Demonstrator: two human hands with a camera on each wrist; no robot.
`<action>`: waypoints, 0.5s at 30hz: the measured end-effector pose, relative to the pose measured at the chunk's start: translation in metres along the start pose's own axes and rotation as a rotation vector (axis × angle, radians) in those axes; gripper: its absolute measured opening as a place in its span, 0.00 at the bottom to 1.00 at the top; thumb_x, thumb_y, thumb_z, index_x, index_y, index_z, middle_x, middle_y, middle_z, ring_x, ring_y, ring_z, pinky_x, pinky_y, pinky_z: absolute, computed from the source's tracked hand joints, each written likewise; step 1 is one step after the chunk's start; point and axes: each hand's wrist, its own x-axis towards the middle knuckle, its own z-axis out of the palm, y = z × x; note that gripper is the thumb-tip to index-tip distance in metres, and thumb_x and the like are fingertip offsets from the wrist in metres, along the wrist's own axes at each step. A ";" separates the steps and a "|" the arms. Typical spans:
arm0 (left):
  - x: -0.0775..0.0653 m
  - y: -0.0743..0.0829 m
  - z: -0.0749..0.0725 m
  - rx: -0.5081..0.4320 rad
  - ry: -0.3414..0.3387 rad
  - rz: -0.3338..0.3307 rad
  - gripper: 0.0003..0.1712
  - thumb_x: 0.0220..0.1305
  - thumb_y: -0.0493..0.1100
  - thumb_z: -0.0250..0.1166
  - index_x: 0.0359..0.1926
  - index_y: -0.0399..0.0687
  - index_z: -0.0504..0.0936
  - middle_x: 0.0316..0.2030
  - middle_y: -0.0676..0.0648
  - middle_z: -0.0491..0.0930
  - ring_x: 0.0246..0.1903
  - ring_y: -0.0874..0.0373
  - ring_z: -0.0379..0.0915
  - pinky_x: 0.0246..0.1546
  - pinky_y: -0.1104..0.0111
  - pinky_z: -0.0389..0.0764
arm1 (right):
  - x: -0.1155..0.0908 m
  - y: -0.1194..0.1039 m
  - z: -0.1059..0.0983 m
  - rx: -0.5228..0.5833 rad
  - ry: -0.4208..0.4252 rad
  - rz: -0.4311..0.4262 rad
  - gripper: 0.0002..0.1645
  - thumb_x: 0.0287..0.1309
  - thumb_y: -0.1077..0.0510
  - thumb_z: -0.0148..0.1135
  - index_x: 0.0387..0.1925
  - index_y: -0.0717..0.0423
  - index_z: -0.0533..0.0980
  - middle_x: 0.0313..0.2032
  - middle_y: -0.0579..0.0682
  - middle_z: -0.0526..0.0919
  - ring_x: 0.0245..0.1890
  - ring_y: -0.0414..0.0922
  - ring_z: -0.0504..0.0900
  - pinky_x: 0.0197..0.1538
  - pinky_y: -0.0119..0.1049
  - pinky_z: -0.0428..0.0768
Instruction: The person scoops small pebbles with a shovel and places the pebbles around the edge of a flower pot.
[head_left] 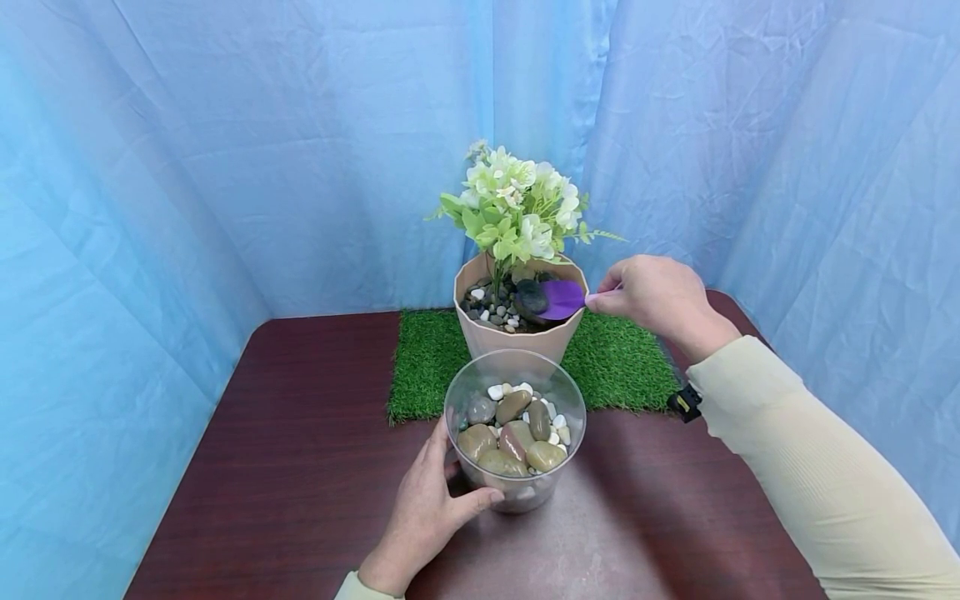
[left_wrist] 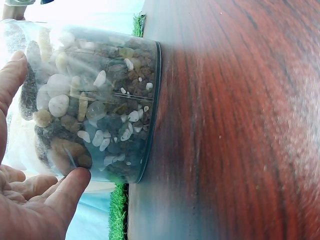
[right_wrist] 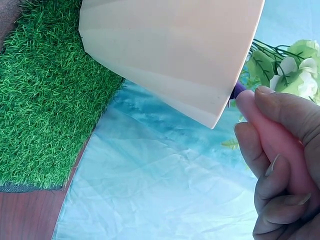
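In the head view, a clear plastic container of large tan stones and white pebbles stands on the table. My left hand holds its left side, thumb in front. Behind it is a beige flower pot with an artificial white-flowered plant and small pebbles inside. My right hand grips the pink handle of a small trowel, as the right wrist view shows. Its purple blade is over the pot's right side, against a dark stone. Whether the blade bears that stone I cannot tell.
Under the pot lies a green artificial grass mat on the dark red-brown table. Blue curtains enclose the back and sides. A small black object shows beneath my right cuff.
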 end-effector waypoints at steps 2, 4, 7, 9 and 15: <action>0.000 0.000 0.000 -0.003 0.000 0.001 0.73 0.47 0.61 0.84 0.84 0.54 0.48 0.76 0.42 0.64 0.68 0.52 0.72 0.58 0.67 0.86 | 0.000 -0.001 0.000 -0.004 -0.004 0.002 0.16 0.63 0.36 0.69 0.41 0.40 0.89 0.40 0.47 0.91 0.33 0.51 0.85 0.25 0.45 0.77; 0.000 0.000 0.000 -0.005 0.001 0.002 0.73 0.47 0.61 0.84 0.84 0.54 0.49 0.76 0.42 0.64 0.68 0.52 0.72 0.58 0.67 0.86 | -0.001 -0.002 -0.001 -0.007 -0.008 0.006 0.16 0.64 0.36 0.68 0.41 0.40 0.89 0.40 0.47 0.91 0.33 0.51 0.85 0.25 0.45 0.78; 0.000 0.000 0.000 -0.003 0.002 0.003 0.73 0.47 0.61 0.84 0.84 0.53 0.49 0.76 0.42 0.64 0.68 0.52 0.72 0.58 0.67 0.86 | -0.001 -0.003 -0.001 -0.015 -0.013 0.015 0.16 0.64 0.36 0.68 0.41 0.39 0.89 0.40 0.47 0.91 0.34 0.51 0.85 0.26 0.46 0.78; 0.000 0.000 0.000 -0.001 0.002 0.004 0.73 0.47 0.61 0.84 0.84 0.53 0.49 0.76 0.42 0.64 0.68 0.52 0.72 0.58 0.67 0.86 | -0.001 -0.003 -0.002 -0.021 -0.014 0.021 0.15 0.64 0.36 0.68 0.41 0.39 0.89 0.40 0.47 0.91 0.34 0.52 0.85 0.26 0.46 0.78; 0.000 0.000 0.001 -0.002 0.002 0.006 0.73 0.47 0.60 0.84 0.84 0.53 0.49 0.77 0.42 0.63 0.69 0.52 0.71 0.58 0.67 0.86 | -0.001 -0.005 -0.001 -0.039 -0.009 0.031 0.15 0.63 0.36 0.68 0.40 0.38 0.88 0.38 0.46 0.91 0.34 0.52 0.85 0.27 0.48 0.78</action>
